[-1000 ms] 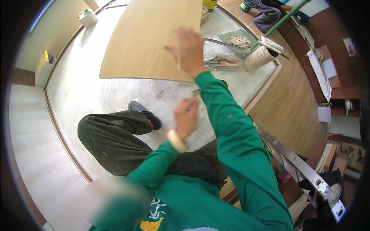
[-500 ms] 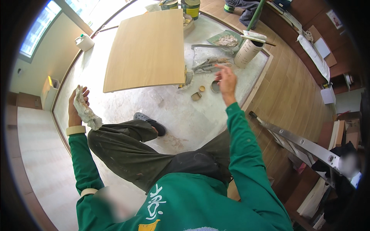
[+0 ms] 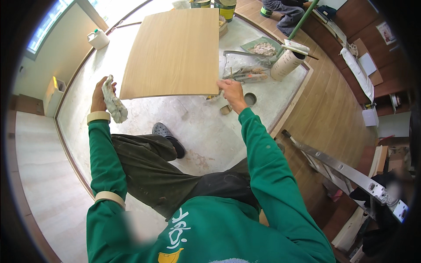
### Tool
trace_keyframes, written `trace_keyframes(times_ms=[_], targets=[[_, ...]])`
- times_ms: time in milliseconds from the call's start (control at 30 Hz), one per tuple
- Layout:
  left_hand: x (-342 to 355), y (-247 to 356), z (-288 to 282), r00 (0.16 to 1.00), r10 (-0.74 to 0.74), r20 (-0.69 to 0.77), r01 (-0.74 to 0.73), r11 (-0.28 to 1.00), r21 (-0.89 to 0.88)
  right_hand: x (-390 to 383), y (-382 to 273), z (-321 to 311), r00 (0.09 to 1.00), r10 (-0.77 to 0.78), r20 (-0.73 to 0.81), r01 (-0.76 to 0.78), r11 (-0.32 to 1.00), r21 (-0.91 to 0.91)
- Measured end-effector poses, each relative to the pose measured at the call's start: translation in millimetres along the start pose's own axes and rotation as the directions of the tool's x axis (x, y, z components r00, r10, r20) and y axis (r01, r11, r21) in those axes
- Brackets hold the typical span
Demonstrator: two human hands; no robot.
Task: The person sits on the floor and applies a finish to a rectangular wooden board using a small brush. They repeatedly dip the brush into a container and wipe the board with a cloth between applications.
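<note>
A light wood-grain board (image 3: 171,52) lies raised in front of me, its near edge facing my knees. My right hand (image 3: 234,94) is closed at the board's right edge near the close corner, fingertips on the edge. In my left hand (image 3: 99,97) is a crumpled, stained whitish rag (image 3: 115,104), hanging just left of the board's near left corner. One tape roll (image 3: 98,116) circles my left wrist, and another tape roll (image 3: 110,198) sits higher on that arm. Below my right hand are a round dark cup (image 3: 250,99) and a small tan block (image 3: 226,109).
Beyond the board stand paint tins (image 3: 225,9). To the right are a clear bag of tools (image 3: 247,72), a green tray of scraps (image 3: 263,47) and a printed cylinder (image 3: 286,65). A metal ladder (image 3: 337,166) leans at right; a white jug (image 3: 98,39) stands far left.
My right hand has moved left from above the round cup to the board's right edge. My left hand has moved up and rightward with the rag, closer to the board.
</note>
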State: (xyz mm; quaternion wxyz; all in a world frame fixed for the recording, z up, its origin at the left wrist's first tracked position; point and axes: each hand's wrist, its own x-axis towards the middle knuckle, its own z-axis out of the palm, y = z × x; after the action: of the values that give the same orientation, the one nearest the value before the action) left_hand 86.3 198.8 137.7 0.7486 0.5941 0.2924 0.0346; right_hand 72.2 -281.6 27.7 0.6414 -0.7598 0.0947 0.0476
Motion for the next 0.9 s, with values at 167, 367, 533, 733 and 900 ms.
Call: trace_keyframes(times_ms=[167, 367, 533, 733, 900], targets=[[21, -6, 2, 0.994, 0.107, -0.011, -0.103, 0.982, 0.160, -17, -11, 1, 0.995, 0.094, 0.030, -0.096, 0.991, 0.090], [-9, 2, 36, 0.987, 0.150, 0.063, -0.160, 0.964, 0.212, -24, -12, -3, 0.988, 0.147, 0.042, -0.150, 0.985, 0.090], [-19, 5, 38, 0.996, 0.066, 0.051, -0.076, 0.972, 0.224, -30, -15, 3, 0.987, 0.162, 0.005, -0.161, 0.980, 0.120], [-27, 1, 38, 0.994, 0.072, 0.083, -0.090, 0.969, 0.230, -34, -15, 6, 0.991, 0.134, 0.009, -0.134, 0.987, 0.090], [-2, -3, 21, 0.990, 0.074, 0.118, -0.099, 0.969, 0.227, -46, -10, 26, 0.996, 0.089, -0.021, -0.087, 0.993, 0.080]])
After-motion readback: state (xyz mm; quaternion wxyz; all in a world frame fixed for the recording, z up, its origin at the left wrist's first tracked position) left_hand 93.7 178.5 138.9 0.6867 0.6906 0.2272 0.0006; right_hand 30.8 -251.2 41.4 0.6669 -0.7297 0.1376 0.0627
